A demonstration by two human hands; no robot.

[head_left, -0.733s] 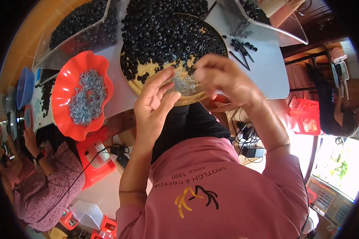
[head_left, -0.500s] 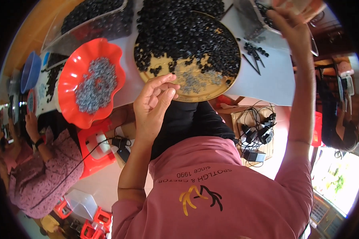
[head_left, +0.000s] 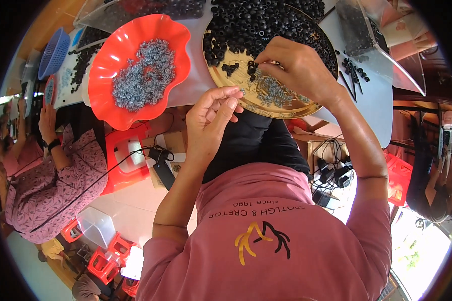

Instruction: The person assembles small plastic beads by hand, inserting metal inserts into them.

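A round gold tray (head_left: 231, 80) carries a heap of small black rings (head_left: 241, 25) and a scatter of tiny grey springs (head_left: 275, 93). Over the tray, my right hand (head_left: 304, 70) pinches thumb and forefinger at a small black ring by the edge of the heap. My left hand (head_left: 208, 118) is just off the tray's near edge, thumb and fingers drawn together. Something tiny shows at its fingertips, too small to name. To the left, a wavy-rimmed red bowl (head_left: 103, 75) holds a pile of grey springs (head_left: 145, 75).
Clear plastic bins (head_left: 359, 30) stand at the far right. Beside the tray lie dark tweezers (head_left: 346, 86) and loose black pieces. A blue basket (head_left: 55, 52) is at the far left. Below the table are tangled cables (head_left: 331, 170) and a red stool (head_left: 128, 155); another person (head_left: 55, 175) sits left.
My right hand has come from the bin at the far right to the black rings on the tray. My left hand stays by the near edge, its fingers drawn closer together. The view has shifted.
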